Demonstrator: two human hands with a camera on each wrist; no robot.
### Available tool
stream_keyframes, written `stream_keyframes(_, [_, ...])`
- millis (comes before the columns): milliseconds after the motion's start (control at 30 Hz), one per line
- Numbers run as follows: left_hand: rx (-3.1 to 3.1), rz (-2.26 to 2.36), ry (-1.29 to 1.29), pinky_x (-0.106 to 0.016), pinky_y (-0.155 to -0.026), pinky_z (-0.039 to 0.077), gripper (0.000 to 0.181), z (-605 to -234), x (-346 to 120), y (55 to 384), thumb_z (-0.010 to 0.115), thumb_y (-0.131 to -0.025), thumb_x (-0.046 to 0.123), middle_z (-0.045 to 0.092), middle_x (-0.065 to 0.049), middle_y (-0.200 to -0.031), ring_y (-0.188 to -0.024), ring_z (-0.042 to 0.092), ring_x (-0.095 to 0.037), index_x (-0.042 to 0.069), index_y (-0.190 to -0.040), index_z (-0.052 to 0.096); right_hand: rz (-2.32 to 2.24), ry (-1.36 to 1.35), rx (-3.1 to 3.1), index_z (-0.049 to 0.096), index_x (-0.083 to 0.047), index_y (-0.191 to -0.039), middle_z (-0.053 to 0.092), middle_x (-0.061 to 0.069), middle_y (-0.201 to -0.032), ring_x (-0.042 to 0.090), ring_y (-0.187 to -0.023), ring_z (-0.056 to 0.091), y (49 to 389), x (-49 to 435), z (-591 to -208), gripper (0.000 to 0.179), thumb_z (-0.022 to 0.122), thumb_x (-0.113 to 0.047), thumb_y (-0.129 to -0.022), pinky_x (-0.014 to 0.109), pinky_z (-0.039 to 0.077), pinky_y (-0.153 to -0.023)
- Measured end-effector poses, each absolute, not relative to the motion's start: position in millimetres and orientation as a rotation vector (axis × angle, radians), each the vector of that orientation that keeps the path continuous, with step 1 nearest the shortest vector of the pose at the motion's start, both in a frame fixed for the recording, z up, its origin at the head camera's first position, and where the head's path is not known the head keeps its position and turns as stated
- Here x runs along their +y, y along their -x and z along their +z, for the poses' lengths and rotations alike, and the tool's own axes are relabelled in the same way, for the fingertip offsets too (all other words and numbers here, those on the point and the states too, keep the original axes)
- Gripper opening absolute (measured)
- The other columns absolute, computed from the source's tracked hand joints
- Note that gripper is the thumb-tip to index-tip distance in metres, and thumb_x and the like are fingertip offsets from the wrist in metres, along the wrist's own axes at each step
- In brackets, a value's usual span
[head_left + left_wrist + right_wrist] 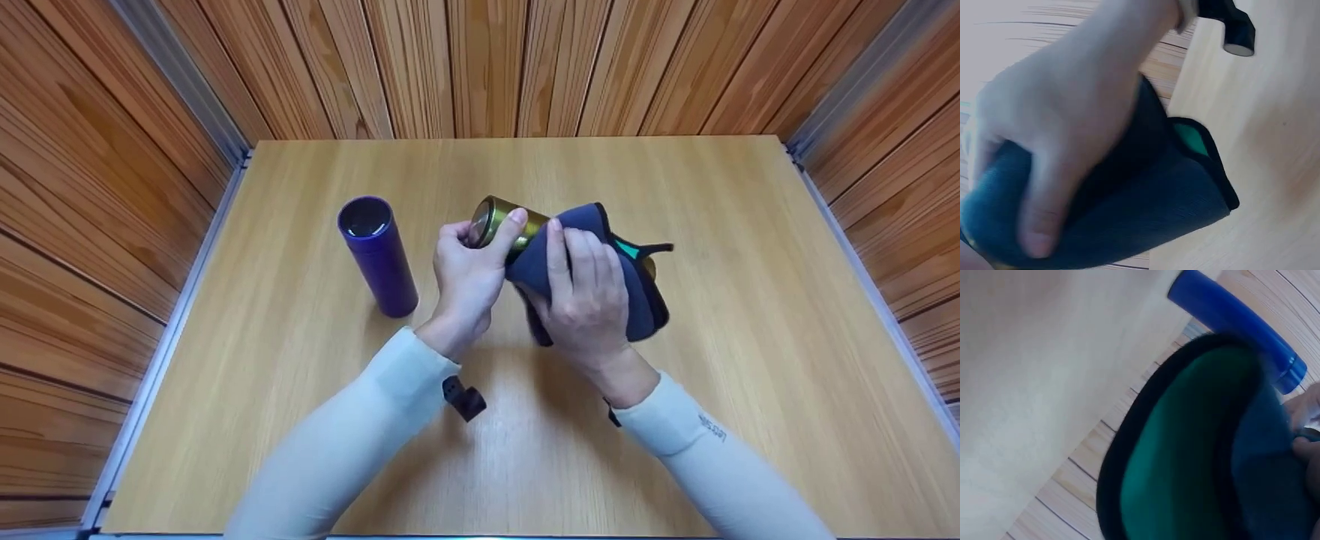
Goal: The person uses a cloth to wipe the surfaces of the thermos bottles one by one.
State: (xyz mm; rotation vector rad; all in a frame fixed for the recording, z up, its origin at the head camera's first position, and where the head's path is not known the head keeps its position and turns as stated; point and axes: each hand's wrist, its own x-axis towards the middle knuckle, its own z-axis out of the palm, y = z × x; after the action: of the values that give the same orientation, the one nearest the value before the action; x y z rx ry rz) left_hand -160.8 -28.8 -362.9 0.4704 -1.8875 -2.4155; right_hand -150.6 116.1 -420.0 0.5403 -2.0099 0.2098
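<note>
Over the middle of the table, my left hand (472, 274) grips the near-left end of a gold metallic cylinder (529, 221), its thumb on top. A navy cloth (637, 307) with black edging and green lining is wrapped round the cylinder's middle. My right hand (585, 292) holds the cloth against the cylinder from above, and a bit of the far end shows past it. In the left wrist view the right thumb (1041, 225) presses on the cloth. The green lining (1168, 455) fills much of the right wrist view. What lies under the cloth is hidden.
A purple cylindrical bottle (386, 266) stands left of my left hand, also seen in the right wrist view. The light wood table (750, 360) has wood-plank walls (487, 67) at the back and both sides.
</note>
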Motion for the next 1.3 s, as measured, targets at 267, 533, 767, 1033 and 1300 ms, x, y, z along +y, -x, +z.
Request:
stream_keyframes(267, [-1.855, -2.416, -0.433, -0.028, -0.087, 0.058, 0.063, -361.2, -27.9, 158.3, 0.086, -0.084, 0.039, 0.06, -0.011, -0.119, -0.103, 0.065, -0.022, 0.007, -0.121, 0.047, 0.141, -0.529, -1.965, 0.055, 0.002, -0.141, 0.058, 0.023, -0.126, 0.038, -0.111, 0.057, 151.7, 121.2, -423.8, 0.064, 0.082, -0.024, -0.089, 0.047, 0.051, -0.098])
stream_keyframes(533, [-1.845, -2.297, -0.274, -0.032, -0.08, 0.061, 0.062, -364.7, -22.0, 153.7, 0.088, -0.082, 0.035, 0.064, -0.013, -0.113, -0.095, 0.069, -0.023, 0.005, -0.118, 0.048, 0.374, -0.535, -2.083, 0.055, 0.006, -0.14, 0.058, 0.026, -0.124, 0.043, -0.113, 0.056, 147.1, 112.6, -403.2, 0.068, 0.066, -0.046, -0.098, 0.052, 0.048, -0.104])
stream_keyframes(767, [-1.833, -2.36, -0.323, -0.033, -0.081, 0.061, 0.064, -365.0, -25.0, 153.5, 0.089, -0.081, 0.036, 0.063, -0.013, -0.117, -0.097, 0.07, -0.024, 0.005, -0.119, 0.048, 0.438, -0.547, -2.117, 0.056, 0.004, -0.141, 0.057, 0.025, -0.125, 0.042, -0.115, 0.056, 143.3, 110.1, -399.6, 0.069, 0.071, -0.045, -0.095, 0.052, 0.047, -0.105])
stream_keyframes(1033, [-1.78, -2.455, -0.375, -0.031, -0.086, 0.06, 0.064, -364.5, -30.5, 156.0, 0.088, -0.083, 0.034, 0.06, -0.015, -0.121, -0.102, 0.069, -0.024, 0.003, -0.122, 0.047, 0.231, -0.553, -2.056, 0.054, 0.002, -0.143, 0.058, 0.025, -0.125, 0.041, -0.111, 0.057, 144.8, 110.7, -407.2, 0.068, 0.081, -0.032, -0.09, 0.05, 0.051, -0.101])
stream_keyframes(1300, [-1.782, -2.414, -0.36, -0.031, -0.085, 0.06, 0.06, -363.7, -32.4, 156.0, 0.088, -0.083, 0.032, 0.062, -0.014, -0.116, -0.099, 0.067, -0.023, 0.004, -0.118, 0.049, 0.19, -0.561, -2.019, 0.056, 0.003, -0.14, 0.059, 0.024, -0.124, 0.04, -0.109, 0.058, 146.3, 115.9, -412.7, 0.068, 0.085, -0.026, -0.086, 0.048, 0.053, -0.097])
